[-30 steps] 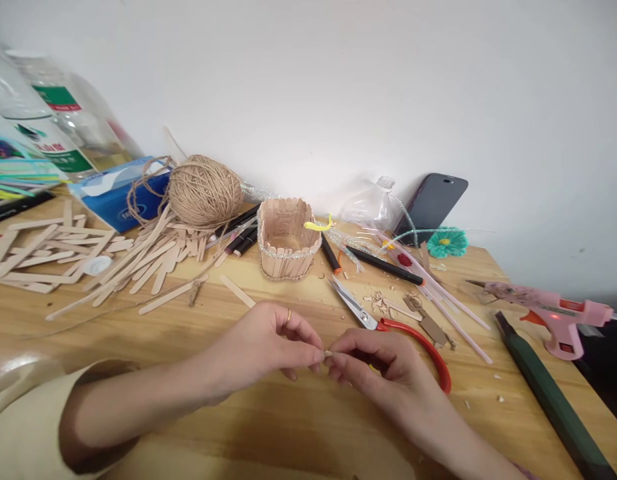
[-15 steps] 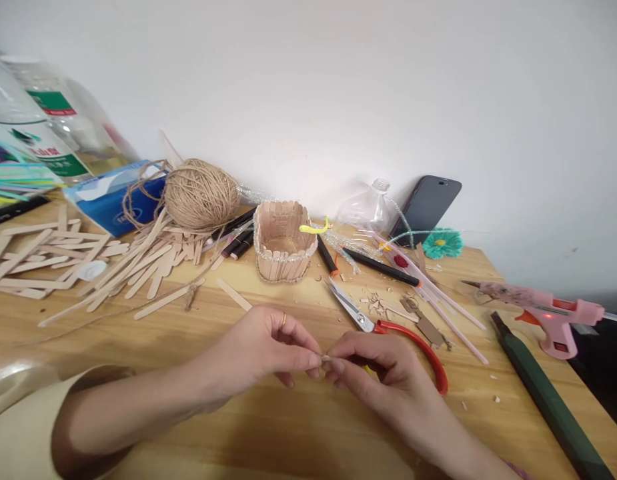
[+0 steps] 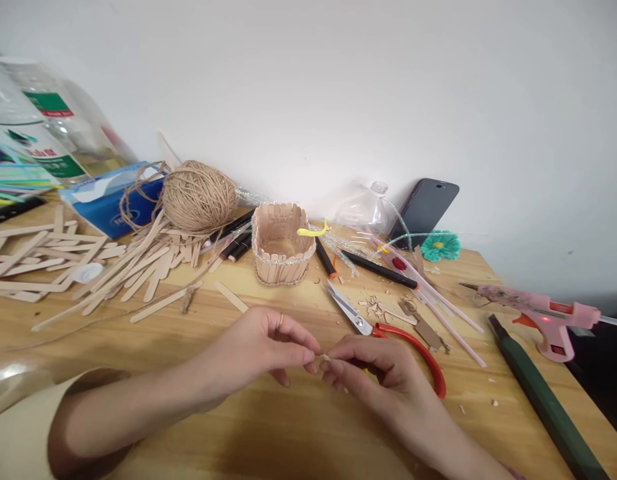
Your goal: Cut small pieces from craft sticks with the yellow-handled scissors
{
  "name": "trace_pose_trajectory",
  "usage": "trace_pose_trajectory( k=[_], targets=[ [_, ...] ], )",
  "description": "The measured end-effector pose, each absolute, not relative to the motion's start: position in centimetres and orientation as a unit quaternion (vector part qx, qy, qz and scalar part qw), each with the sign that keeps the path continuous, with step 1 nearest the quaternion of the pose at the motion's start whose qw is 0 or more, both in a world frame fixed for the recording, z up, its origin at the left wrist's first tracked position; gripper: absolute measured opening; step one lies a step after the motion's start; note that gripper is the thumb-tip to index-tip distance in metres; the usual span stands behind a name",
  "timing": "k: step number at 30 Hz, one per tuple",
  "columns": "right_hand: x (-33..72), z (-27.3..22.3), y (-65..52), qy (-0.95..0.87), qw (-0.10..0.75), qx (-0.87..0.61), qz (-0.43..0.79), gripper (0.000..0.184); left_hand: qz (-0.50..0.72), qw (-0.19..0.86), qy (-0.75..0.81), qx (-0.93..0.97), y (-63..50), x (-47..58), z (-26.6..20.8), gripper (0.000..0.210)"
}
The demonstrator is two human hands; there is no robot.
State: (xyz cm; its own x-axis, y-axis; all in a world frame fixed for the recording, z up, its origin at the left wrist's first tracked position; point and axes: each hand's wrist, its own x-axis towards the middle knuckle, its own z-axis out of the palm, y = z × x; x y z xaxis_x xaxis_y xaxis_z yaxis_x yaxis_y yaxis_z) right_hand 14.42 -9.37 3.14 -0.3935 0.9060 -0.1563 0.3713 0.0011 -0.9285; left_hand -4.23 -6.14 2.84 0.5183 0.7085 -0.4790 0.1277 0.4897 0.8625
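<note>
Right hand (image 3: 383,371) pinching small pale piece (image 3: 325,359) above bench (image 3: 268,433). Left hand (image 3: 273,347), fingers bent, fingertips at piece's nine o'clock; cannot tell if gripping. From piece: stick basket (image 3: 281,272) eleven o'clock, scissors (image 3: 359,323) two, pink glue gun (image 3: 553,320) near three.

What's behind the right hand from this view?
Part of the scissors: their red handle emerges past the right hand, which covers the rest. A yellow sliver also shows, too little to identify.
</note>
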Motion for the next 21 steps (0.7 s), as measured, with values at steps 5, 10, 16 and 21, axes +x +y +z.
trace_pose_trajectory(
  k=[5, 10, 16, 21],
  targets=[
    [14.5, 3.3, -9.2, -0.667, 0.258, -0.488, 0.501, 0.020, 0.196, 0.726, 0.458, 0.474, -5.9, -4.2, 2.7, 0.016],
    [17.5, 3.4, -8.0, -0.678, 0.299, -0.610, 0.281, 0.022, 0.209, 0.678, 0.497, 0.500, -5.4, -4.6, 2.7, 0.018],
    [21.0, 2.8, -9.0, -0.707, 0.241, -0.661, 0.067, 0.031, 0.232, 0.640, 0.528, 0.507, -4.6, -5.3, 2.9, 0.018],
    [20.2, 1.2, -11.6, -0.785, 0.111, -0.608, -0.031, 0.030, 0.236, 0.615, 0.530, 0.534, -4.4, -5.7, 3.1, 0.016]
  ],
)
